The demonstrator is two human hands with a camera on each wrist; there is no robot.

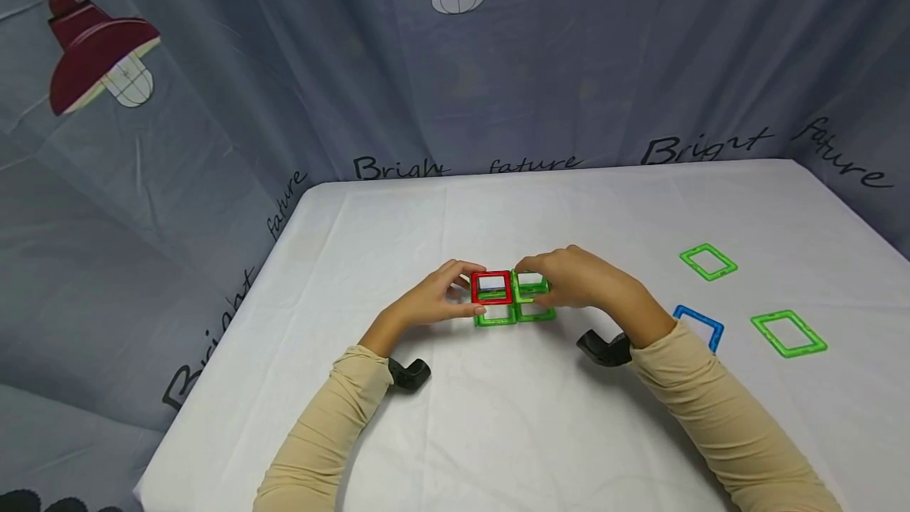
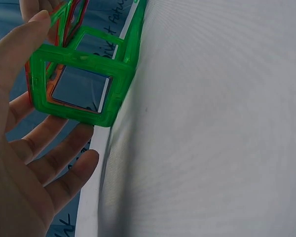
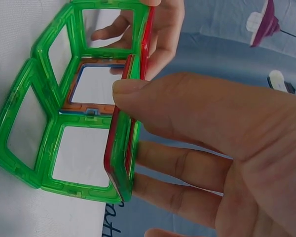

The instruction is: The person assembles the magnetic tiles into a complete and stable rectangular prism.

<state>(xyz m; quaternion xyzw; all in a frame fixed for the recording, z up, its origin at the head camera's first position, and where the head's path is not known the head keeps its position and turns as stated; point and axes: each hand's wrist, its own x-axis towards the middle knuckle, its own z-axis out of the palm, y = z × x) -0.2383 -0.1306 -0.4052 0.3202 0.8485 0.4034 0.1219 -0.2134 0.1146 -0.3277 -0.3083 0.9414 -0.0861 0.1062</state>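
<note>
Both our hands hold a small boxy structure of translucent plastic square frames [image 1: 514,299], which stands between them on the white cloth-covered counter [image 1: 498,433]. Our left hand [image 1: 434,296] grips the left end partly open, thumb against one side and fingers on the other, with the outer fingers spread and loosely bent. Our right hand [image 1: 579,279] pinches the right end; in the right wrist view we see its thumb pressed against paired red and green edges, with fingers behind them. Seen from above, a red square frame [image 1: 475,288] sits at the upper left of the structure, with green frames beside and below it. Within it we also make out an orange square frame [image 3: 79,106] bordered by blue. Well apart to the right lie a farther green frame [image 1: 695,267] and a nearer green frame [image 1: 770,336], while a blue frame [image 1: 700,314] is partly hidden by our right beige sleeve [image 1: 718,417]. Behind the counter hangs a grey-blue fabric backdrop [image 1: 284,62] printed with red lamps and black lettering.
</note>
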